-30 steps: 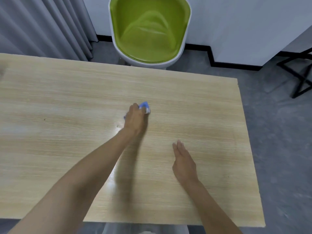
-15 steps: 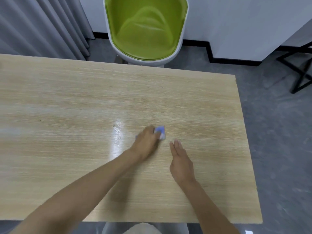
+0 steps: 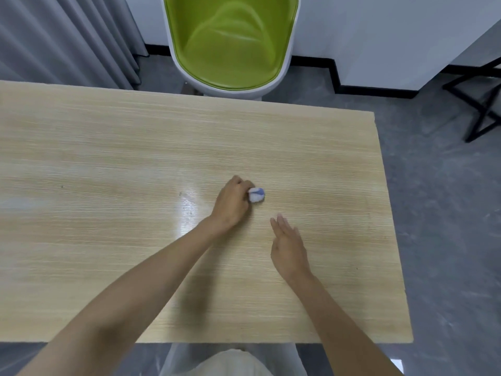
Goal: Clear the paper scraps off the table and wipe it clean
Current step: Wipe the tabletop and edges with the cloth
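Left hand (image 3: 232, 204) curls round my wadded cloth (image 3: 256, 195) on the table (image 3: 108, 145); right hand (image 3: 288, 245) is flat, holding nothing. Cloth seems soft and light: grip the whole wad.

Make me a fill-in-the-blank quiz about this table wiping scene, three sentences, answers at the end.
1. The left hand grips a white and ____ wad on the table.
2. The right hand, fingers straight, holds ____.
3. The chair beyond the table's far edge has a ____ seat.
Missing words: blue; nothing; green.
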Demonstrator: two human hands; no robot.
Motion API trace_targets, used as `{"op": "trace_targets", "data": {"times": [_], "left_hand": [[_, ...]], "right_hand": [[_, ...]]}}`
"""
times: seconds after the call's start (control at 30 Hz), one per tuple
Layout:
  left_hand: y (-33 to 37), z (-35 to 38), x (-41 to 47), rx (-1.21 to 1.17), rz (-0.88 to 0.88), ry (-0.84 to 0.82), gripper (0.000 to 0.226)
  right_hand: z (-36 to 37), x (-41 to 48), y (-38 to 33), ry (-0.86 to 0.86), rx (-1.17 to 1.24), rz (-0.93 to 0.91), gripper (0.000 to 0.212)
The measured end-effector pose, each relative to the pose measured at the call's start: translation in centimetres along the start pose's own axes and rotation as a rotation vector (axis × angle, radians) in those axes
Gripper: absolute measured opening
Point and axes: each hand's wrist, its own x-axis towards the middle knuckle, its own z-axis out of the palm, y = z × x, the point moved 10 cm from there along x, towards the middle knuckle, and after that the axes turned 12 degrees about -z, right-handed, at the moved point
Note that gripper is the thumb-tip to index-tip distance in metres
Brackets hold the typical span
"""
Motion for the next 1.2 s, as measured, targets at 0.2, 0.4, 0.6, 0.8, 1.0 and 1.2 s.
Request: {"op": "trace_targets", "data": {"times": [0.2,0.4,0.6,0.8,1.0,1.2], "left_hand": [[-2.7,3.5,-3.8,-0.947,-0.552,-0.477,0.015],[-1.8,4.8,-6.6,-1.209,-0.589,-0.726,0.034],[-7.1,1.8,-6.5,-1.129,-0.719,-0.183,0.025],[-15.0,-14.9,-4.2,-0.171,-0.596,0.525,0.007],[-13.9,-11.1,-2.9,0.013,-0.616,0.485,0.023],[-6.6,-3.2,-3.4,0.43,0.064,0.054,0.012]], "right_hand": [[-2.4,1.3,0.5,0.29,1.065,0.338,0.032],[-2.8,2.0,-2.6,0.301,1.214,0.294,0.013],[0.2,2.7,-6.6,0.058,1.058,0.161,0.057],[-0.5,2.7,-5.8,0.215,0.135,-0.012,0.045],[0.3,0.7,-3.9,0.228,-0.033,0.094,0.055],[2.3,-0.2,-2.0,0.16,-0.095,0.121,0.055]]}}
